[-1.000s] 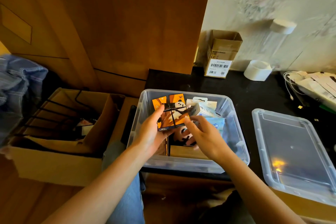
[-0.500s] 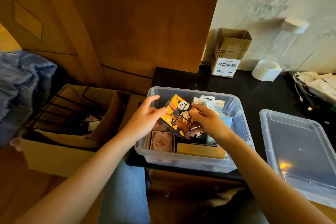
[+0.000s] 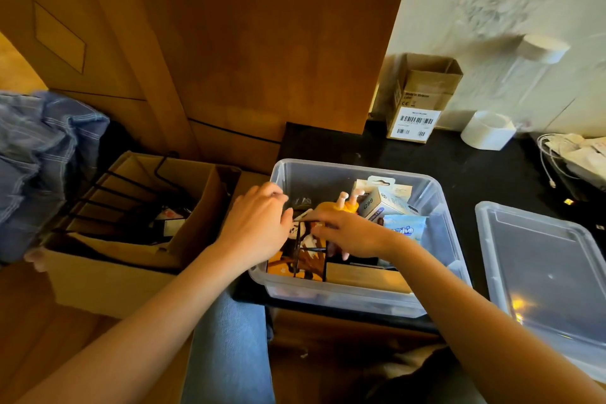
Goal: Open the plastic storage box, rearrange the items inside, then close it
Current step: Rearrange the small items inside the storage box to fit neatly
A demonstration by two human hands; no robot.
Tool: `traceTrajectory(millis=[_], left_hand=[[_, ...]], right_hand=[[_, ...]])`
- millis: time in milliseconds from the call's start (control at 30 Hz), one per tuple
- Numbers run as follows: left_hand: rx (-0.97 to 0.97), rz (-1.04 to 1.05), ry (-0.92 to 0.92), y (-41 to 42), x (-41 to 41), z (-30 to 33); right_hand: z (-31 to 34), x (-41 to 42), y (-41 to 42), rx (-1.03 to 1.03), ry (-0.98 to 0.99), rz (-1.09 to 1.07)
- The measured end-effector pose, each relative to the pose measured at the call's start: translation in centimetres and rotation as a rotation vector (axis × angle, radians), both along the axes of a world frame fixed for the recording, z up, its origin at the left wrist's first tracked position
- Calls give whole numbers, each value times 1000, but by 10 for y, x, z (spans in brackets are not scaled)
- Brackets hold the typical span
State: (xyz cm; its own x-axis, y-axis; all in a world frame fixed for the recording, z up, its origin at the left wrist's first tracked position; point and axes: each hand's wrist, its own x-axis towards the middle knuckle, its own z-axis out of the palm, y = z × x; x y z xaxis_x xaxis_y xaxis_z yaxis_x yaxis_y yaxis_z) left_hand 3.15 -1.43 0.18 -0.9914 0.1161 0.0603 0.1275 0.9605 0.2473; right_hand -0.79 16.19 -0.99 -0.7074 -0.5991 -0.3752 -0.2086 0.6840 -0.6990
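While I watch from the head view, both hands work inside the open box.

Room: I see a wooden cabinet (image 3: 262,52) at far left and centre, and a pale wall (image 3: 492,10) at far right.

Surface: a black tabletop (image 3: 459,167) carries the box; a wood floor (image 3: 32,321) lies at near left.

Cardboard carton (image 3: 108,275): left of the box, just beside it, with a black wire rack (image 3: 108,193) lying inside; blue cloth (image 3: 36,154) sits further left.

Lid (image 3: 551,275): off, lying flat on the right, apart from the box.

Plastic storage box (image 3: 436,239): centre, its near edge at the table edge, open on top. A white carton (image 3: 383,203), a blue packet (image 3: 405,226), a yellow toy (image 3: 337,205) and a wooden block (image 3: 364,277) crowd its right and near parts.

Panda cube (image 3: 301,259): orange and black, low in the near left corner of the box.

Small brown carton (image 3: 423,98): far, against the wall, with a white tape roll (image 3: 488,129) to its right and white cables (image 3: 557,154) at far right.

Left hand (image 3: 255,229): I see fingers curled over the cube's far top edge, gripping it.

Right hand (image 3: 354,233): fingers bent onto the cube's top from the right, holding it.

Room: the far left part of the box shows bare floor.
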Motion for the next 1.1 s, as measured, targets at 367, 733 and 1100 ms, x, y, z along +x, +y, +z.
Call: traceTrajectory(millis=[367, 733, 1100], left_hand=[[-105, -284, -120, -2, -6, -16], [47, -355, -277, 6, -12, -12], [-87, -380, -336, 7, -19, -12]], right_hand=[[-2, 9, -3, 220, 166, -62], [-2, 6, 4, 220, 117, -72], [4, -6, 7, 708, 339, 173]])
